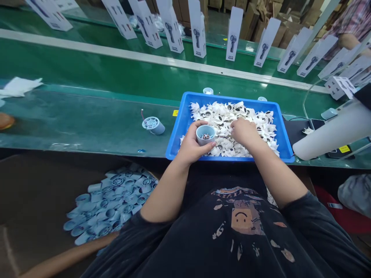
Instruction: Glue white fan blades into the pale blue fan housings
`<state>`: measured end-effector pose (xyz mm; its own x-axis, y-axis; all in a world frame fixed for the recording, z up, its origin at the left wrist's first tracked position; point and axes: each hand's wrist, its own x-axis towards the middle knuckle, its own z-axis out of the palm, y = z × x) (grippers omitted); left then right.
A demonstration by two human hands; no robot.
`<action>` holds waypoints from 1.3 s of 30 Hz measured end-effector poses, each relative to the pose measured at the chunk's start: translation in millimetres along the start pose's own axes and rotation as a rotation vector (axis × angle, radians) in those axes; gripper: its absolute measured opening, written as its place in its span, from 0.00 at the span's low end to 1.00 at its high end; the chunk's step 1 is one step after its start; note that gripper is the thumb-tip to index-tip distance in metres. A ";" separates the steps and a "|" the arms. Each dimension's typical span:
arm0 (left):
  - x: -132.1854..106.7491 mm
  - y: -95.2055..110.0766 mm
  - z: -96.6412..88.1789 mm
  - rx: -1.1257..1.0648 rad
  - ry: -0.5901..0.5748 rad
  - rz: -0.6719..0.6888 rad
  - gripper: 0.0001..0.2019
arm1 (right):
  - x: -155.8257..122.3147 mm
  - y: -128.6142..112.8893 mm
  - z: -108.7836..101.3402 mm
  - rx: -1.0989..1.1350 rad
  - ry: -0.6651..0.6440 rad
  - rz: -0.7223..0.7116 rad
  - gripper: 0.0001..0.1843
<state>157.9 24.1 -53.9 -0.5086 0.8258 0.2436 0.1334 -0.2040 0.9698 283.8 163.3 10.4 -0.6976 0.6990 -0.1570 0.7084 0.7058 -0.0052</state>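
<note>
My left hand (193, 144) is wrapped round a light-blue cylindrical fan housing (206, 134), held upright over the near left part of a blue tray (174, 144). Inside the housing's open top, a small metallic part with reddish bits shows. White fan impellers (220, 116), many with dark round hubs, fill the tray in a loose heap. My right hand (245, 132) reaches into the heap with its fingers curled down at the impellers. The fingertips are partly hidden, so what they grip cannot be made out.
Left of the tray, another blue housing (155, 126) with a red wire lies on the green bench (87, 123). Many more housings (110, 204) are piled below. A white cylinder (330, 133) slants in at right. Printed boxes (199, 38) line the far side. A person's arm (349, 40) shows at upper right.
</note>
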 end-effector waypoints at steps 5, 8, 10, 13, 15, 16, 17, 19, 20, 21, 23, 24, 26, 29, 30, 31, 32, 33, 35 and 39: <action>0.0 4.5 1.5 0.062 -0.013 0.057 0.31 | -13.5 -4.7 -0.1 0.079 0.108 0.013 0.17; -8.9 10.5 0.7 0.177 -0.001 0.188 0.28 | -36.7 6.0 -5.1 0.184 0.218 -0.006 0.19; -18.7 15.5 1.6 0.307 -0.051 0.274 0.26 | -57.7 17.4 -6.0 0.402 0.310 -0.101 0.18; -32.7 23.4 8.2 0.477 -0.178 0.348 0.26 | -89.8 28.7 -2.3 0.732 0.400 -0.367 0.15; -38.1 27.6 15.2 0.547 -0.219 0.382 0.26 | -106.1 28.8 1.9 0.731 0.381 -0.528 0.13; -39.4 29.2 18.8 0.584 -0.222 0.403 0.26 | -111.9 27.3 4.1 0.681 0.376 -0.569 0.13; -40.1 30.4 22.2 0.622 -0.220 0.430 0.24 | -116.1 25.5 6.2 0.617 0.384 -0.578 0.12; -40.2 31.7 27.6 0.685 -0.221 0.488 0.21 | -120.4 22.8 9.4 0.492 0.451 -0.531 0.13; -40.1 32.1 29.6 0.707 -0.228 0.514 0.20 | -121.1 22.3 10.4 0.456 0.484 -0.510 0.13; -40.1 32.2 31.1 0.721 -0.234 0.537 0.19 | -121.2 22.5 10.9 0.445 0.500 -0.510 0.12; -40.5 32.4 33.3 0.738 -0.239 0.573 0.18 | -120.3 24.2 10.9 0.466 0.490 -0.557 0.12; -40.9 32.5 34.2 0.744 -0.235 0.582 0.17 | -119.6 25.1 10.6 0.477 0.478 -0.579 0.11; -41.8 33.1 35.9 0.751 -0.234 0.582 0.17 | -117.9 26.3 10.4 0.473 0.468 -0.592 0.11; -42.7 34.4 38.2 0.746 -0.254 0.570 0.16 | -115.5 25.0 11.4 0.473 0.457 -0.606 0.11; -42.7 34.6 38.8 0.750 -0.258 0.572 0.16 | -115.1 23.9 12.0 0.486 0.451 -0.616 0.10; -42.6 34.6 39.4 0.757 -0.259 0.574 0.16 | -115.2 22.6 12.5 0.489 0.449 -0.615 0.10; -42.3 34.3 39.9 0.767 -0.259 0.576 0.16 | -115.6 21.4 13.0 0.474 0.455 -0.603 0.10; -41.9 33.8 40.3 0.778 -0.256 0.578 0.17 | -116.3 20.3 13.3 0.442 0.469 -0.580 0.10; -41.1 32.1 40.9 0.793 -0.251 0.580 0.18 | -118.1 19.1 13.4 0.350 0.511 -0.523 0.11; -40.5 30.2 42.2 0.770 -0.230 0.563 0.18 | -119.4 21.5 13.2 0.357 0.518 -0.506 0.11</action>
<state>218.5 6.7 -34.7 -0.0333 0.8119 0.5829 0.8657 -0.2681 0.4228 383.7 93.5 16.0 -0.8420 0.3308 0.4261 0.2240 0.9330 -0.2817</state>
